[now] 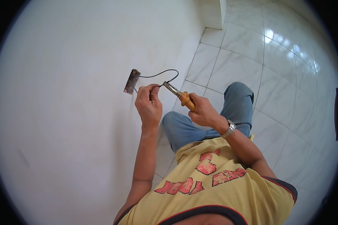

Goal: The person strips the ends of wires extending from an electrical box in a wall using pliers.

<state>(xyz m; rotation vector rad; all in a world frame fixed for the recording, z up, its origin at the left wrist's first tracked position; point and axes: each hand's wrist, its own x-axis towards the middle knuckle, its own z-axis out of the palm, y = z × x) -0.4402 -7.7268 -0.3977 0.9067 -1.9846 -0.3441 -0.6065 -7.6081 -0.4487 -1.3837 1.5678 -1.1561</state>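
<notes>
Just right of the wall box (131,81), the left hand (149,105) pinches the grey wire (159,73); the right hand (203,111), fist closed, clamps orange-handled pliers (178,94) on it. Squeezing too hard could sever the wire.

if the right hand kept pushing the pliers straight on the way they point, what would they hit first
The right hand aims the pliers up-left, their tip at the dark wire. Straight on, they would likely meet the left hand pinching that wire, then the wall box; depth is unclear.
</notes>
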